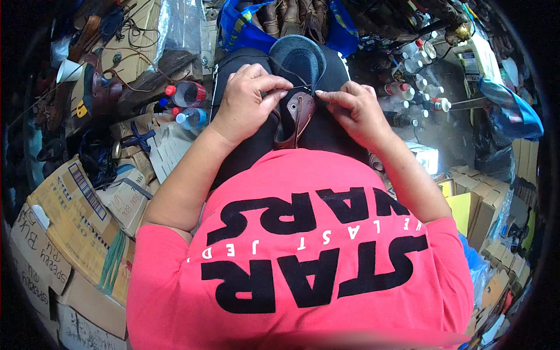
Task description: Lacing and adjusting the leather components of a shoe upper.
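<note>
A shoe lies in my lap between my thighs, with a dark grey rounded part (294,53) on the far side and a brown leather upper (301,111) with a metal eyelet nearer me. My left hand (251,102) is closed in a pinch beside the shoe. From its fingertips a thin dark strand (301,87) runs across toward the right; whether it is thread or a needle is unclear. On the other side, my right hand (357,109) has thumb and forefinger pressed together at the shoe's edge. What sits between those fingertips is too small to make out.
Beyond my knees stands a blue bag (344,29) with several brown shoes (290,17). Plastic bottles with red and blue caps (189,93) lie at left; several more bottles (417,87) are at right. Cardboard boxes (64,216) crowd the left, others (478,198) the right.
</note>
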A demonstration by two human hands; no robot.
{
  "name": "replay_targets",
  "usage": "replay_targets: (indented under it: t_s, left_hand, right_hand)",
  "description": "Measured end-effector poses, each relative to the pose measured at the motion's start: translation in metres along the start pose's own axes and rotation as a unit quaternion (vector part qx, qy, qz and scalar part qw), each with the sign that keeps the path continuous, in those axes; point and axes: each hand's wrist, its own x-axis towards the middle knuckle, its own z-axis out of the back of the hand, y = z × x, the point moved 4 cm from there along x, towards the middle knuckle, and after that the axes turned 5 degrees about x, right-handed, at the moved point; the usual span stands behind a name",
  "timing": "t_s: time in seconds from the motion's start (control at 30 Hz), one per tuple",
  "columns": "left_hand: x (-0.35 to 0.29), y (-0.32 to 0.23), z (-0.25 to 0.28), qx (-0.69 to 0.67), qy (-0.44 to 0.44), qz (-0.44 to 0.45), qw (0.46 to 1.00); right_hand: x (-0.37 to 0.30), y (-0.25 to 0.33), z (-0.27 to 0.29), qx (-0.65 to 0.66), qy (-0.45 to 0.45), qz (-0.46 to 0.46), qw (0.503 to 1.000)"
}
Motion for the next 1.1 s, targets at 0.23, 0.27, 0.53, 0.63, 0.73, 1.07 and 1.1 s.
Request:
replay_targets:
  t_s: [0.23,0.27,0.53,0.63,0.73,1.07,1.1]
  left_hand:
    - [0.012,0.013,-0.01,0.1,0.046,-0.061,0.992]
    - [0.013,0.013,-0.01,0.1,0.046,-0.061,0.992]
    - [0.014,0.015,-0.013,0.106,0.055,-0.065,0.991]
    - [0.016,0.021,-0.02,0.067,0.087,-0.043,0.993]
    - [0.023,0.023,-0.023,0.077,0.105,-0.054,0.99]
    - [0.035,0.022,-0.026,0.044,0.091,-0.149,0.984]
    - [0.029,0.021,-0.024,0.043,0.08,-0.142,0.986]
  right_hand:
    - [0.023,-0.024,0.007,0.122,0.073,-0.023,0.99]
    - [0.024,-0.025,0.007,0.132,0.082,-0.032,0.987]
    - [0.028,-0.033,0.003,0.167,0.105,-0.069,0.978]
    - [0.029,-0.038,0.001,0.2,0.113,-0.065,0.971]
    - [0.031,-0.043,-0.001,0.237,0.133,-0.096,0.957]
    - [0.035,-0.037,0.001,0.215,0.167,-0.087,0.958]
    - [0.032,-0.034,0.001,0.199,0.159,-0.103,0.962]
